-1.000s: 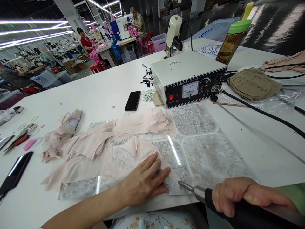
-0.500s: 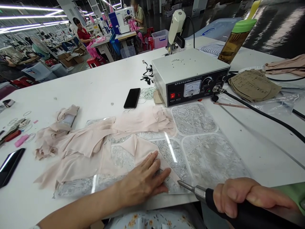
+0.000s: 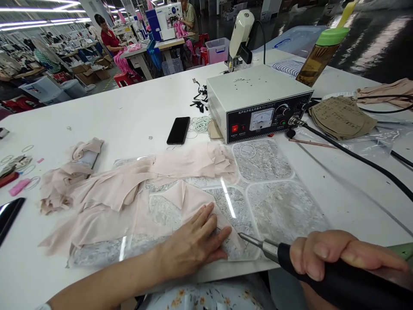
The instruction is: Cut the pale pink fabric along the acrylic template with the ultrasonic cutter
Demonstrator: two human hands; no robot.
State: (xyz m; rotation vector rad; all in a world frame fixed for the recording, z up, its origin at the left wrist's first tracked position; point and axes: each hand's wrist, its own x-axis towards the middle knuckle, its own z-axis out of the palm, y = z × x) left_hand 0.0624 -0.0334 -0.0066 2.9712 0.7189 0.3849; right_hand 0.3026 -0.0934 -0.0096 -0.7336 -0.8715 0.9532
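My left hand [image 3: 196,239] lies flat, its fingers stretched over a thin pale pink fabric piece [image 3: 196,200] and pressing it onto the mat. My right hand [image 3: 325,258] is wrapped round the black handle of an ultrasonic handpiece [image 3: 269,249] with a narrow metal tip. That tip points left and meets the fabric's right edge, just beyond my left thumb. Beneath the fabric is a grey marbled mat [image 3: 284,211] with pale rounded outlines. More pale pink fabric pieces [image 3: 190,161] are spread and overlapped behind and left of my left hand.
A control box [image 3: 269,120] with a meter and knobs stands at the back, a black cable [image 3: 355,153] running right from it. A phone [image 3: 178,130], brown pattern pieces [image 3: 342,116] and a green-lidded bottle [image 3: 322,56] are around it. Co-workers sit at sewing machines [image 3: 164,21] beyond.
The handpiece tip has shifted slightly away from me along the fabric's right edge. My left hand stays in place on the fabric. The view has turned a little.
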